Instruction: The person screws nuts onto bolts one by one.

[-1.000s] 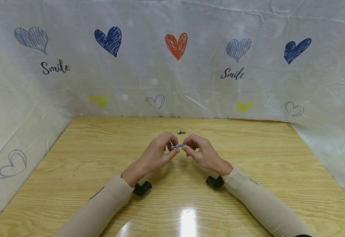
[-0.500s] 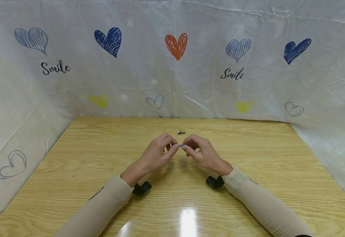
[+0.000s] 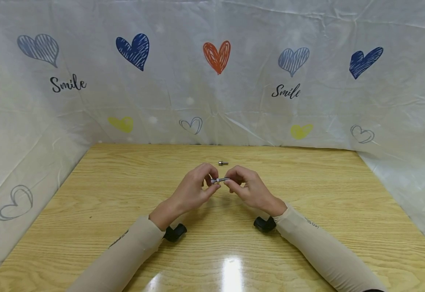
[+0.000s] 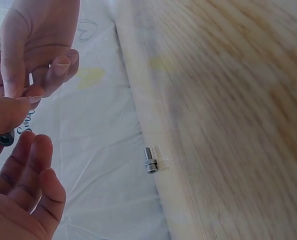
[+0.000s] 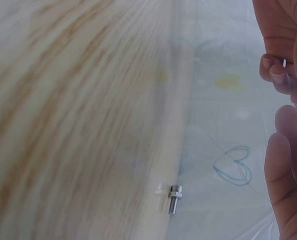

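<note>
Over the middle of the table, a metal bolt [image 3: 222, 179] lies almost level between the two hands, its head toward the left. My right hand [image 3: 252, 188] pinches the threaded end between thumb and finger. A nut [image 3: 218, 180] sits on the shank near the head, and my left hand [image 3: 194, 186] has thumb and forefinger on either side of it. In the left wrist view the bolt's socket head [image 4: 5, 138] shows below the left thumb; the rest is hidden by fingers. The right wrist view hides most of the held bolt.
Behind the hands a second bolt [image 3: 223, 163] with a nut on it lies on the wooden table [image 3: 124, 170]. Black wrist mounts [image 3: 175, 232] show beneath both forearms. A white cloth [image 3: 249, 97] printed with hearts hangs at the back and sides.
The left thumb rolls up over the nut, hiding it half a second ago, then slides back down so the nut shows again. The right hand and the second bolt stay put.
</note>
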`<state>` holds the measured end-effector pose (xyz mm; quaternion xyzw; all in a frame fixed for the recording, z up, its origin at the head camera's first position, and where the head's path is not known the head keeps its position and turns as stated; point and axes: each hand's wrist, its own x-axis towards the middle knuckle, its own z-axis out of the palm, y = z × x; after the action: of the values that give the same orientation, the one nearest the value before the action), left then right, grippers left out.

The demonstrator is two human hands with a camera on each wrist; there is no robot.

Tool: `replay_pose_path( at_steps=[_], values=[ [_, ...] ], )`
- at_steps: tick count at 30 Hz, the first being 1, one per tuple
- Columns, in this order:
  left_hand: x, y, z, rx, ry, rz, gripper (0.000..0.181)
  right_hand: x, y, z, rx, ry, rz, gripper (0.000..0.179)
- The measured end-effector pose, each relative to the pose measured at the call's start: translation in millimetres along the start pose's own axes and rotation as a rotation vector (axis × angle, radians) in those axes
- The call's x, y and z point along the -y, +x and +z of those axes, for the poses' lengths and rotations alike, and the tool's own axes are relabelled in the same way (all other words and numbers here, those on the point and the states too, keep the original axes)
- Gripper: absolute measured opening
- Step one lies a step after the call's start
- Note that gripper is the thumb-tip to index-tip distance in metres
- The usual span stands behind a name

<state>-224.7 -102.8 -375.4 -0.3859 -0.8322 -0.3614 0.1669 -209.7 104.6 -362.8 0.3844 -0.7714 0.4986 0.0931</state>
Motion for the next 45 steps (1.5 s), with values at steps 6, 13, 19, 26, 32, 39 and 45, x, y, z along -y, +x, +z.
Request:
replay_pose_path(
  at_steps=[6,13,19,26,32,39,45],
  values=[
    [0.1,-0.8,0.0,-0.001,0.007,-0.003,0.013,-0.5,0.0,0.1,-0.002,0.005,-0.003,0.006],
    [-0.3,-2.1,-0.3,0.028,0.012,-0.057,0.006,-0.6,0.0,-0.2,-0.003,-0.006,0.000,0.005],
    [-2.1,-2.1,-1.3,0.040,0.007,-0.099,0.013,0.4,0.3,-0.3,-0.004,-0.007,-0.003,0.005],
    [-0.2,-0.7,-0.6,0.020,-0.014,-0.035,0.016,1.5,0.3,-0.3,-0.001,0.000,0.006,0.006],
    [-0.8,0.1,-0.9,0.005,-0.025,-0.022,0.017,0.9,0.3,0.1,-0.002,-0.006,0.003,0.006],
    [-0.4,-1.0,-0.5,0.007,-0.010,-0.024,0.009,0.3,0.2,0.1,-0.004,-0.007,-0.004,0.006],
    [-0.7,-1.6,-0.9,0.021,0.019,-0.054,0.009,0.0,0.2,0.2,-0.007,-0.007,-0.009,0.006]
  ],
)
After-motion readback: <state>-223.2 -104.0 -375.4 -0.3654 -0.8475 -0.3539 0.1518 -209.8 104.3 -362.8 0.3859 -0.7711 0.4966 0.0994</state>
